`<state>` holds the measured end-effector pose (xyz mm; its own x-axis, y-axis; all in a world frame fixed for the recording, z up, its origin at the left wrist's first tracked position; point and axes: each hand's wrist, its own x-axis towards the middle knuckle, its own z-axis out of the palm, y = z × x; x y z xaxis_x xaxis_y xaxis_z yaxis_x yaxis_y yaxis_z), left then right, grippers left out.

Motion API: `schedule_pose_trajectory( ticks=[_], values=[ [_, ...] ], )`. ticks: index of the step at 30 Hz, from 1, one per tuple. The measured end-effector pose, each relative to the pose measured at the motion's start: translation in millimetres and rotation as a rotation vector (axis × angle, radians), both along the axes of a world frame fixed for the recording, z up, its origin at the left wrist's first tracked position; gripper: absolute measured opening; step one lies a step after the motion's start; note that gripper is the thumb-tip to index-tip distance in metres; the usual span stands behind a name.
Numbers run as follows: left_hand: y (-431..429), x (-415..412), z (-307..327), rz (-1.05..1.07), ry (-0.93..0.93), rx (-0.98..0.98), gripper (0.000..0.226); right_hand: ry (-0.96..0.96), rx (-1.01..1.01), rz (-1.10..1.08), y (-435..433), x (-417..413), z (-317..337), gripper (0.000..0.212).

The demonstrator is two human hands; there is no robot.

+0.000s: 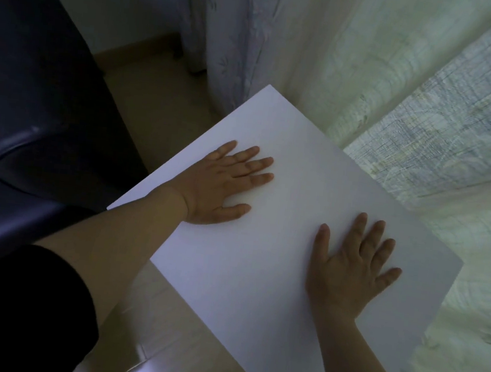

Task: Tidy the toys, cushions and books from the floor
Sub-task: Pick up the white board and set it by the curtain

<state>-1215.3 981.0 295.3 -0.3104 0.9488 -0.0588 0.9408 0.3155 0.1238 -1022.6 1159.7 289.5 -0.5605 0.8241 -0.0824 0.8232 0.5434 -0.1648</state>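
Curtains [415, 82], pale and patterned, fill the right and far side of my view. Dark furniture [34, 103] bulks on my left, with pale floor [161, 110] between the two. Across the middle lies a plain white panel [260, 263], set at a slant, its far corner against the curtains; I cannot tell what it rests on. My black sleeve [12, 313] crosses the lower left. Both palms lie flat on the panel, fingers straight and spread: my left hand [222, 189] near its left edge, my right hand [347, 269] nearer its right edge.
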Motion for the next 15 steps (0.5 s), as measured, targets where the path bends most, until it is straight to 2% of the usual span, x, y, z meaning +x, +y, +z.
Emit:
schedule_pose_trajectory(
  ticks=[15],
  values=[
    [40.8,-54.1,1.7,-0.030,0.018,0.007,0.066,0.003,-0.004,-0.046,29.7,-45.2,5.5,0.074]
  ],
)
